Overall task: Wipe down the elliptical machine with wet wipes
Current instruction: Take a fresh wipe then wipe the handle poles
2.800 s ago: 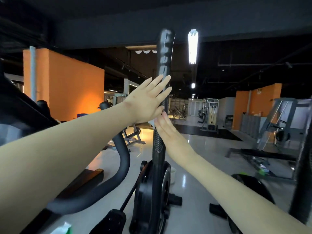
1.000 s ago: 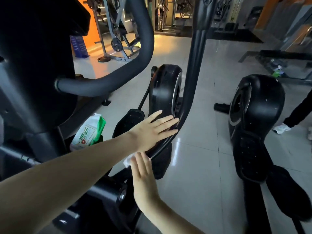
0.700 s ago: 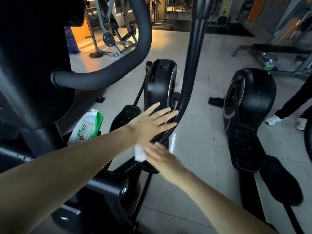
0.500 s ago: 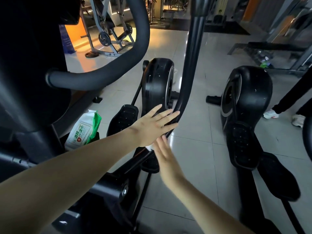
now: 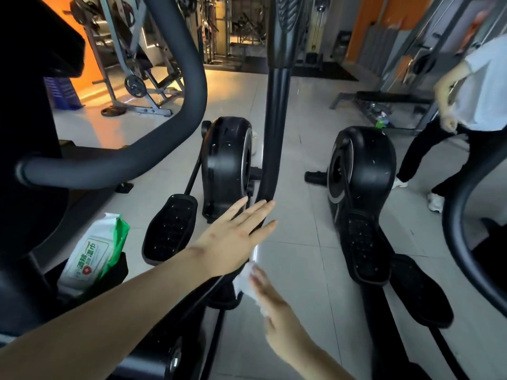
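Right hand (image 5: 277,311), fingers straight, presses wet wipe (image 5: 243,281) on swing arm (image 5: 277,119) running up-away past flat left hand (image 5: 233,237) just above.

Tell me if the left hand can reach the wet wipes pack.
Probably yes. The left hand lies flat on the black curved elliptical bar, holding nothing; the green and white wet wipes pack stands uncovered beside that forearm.
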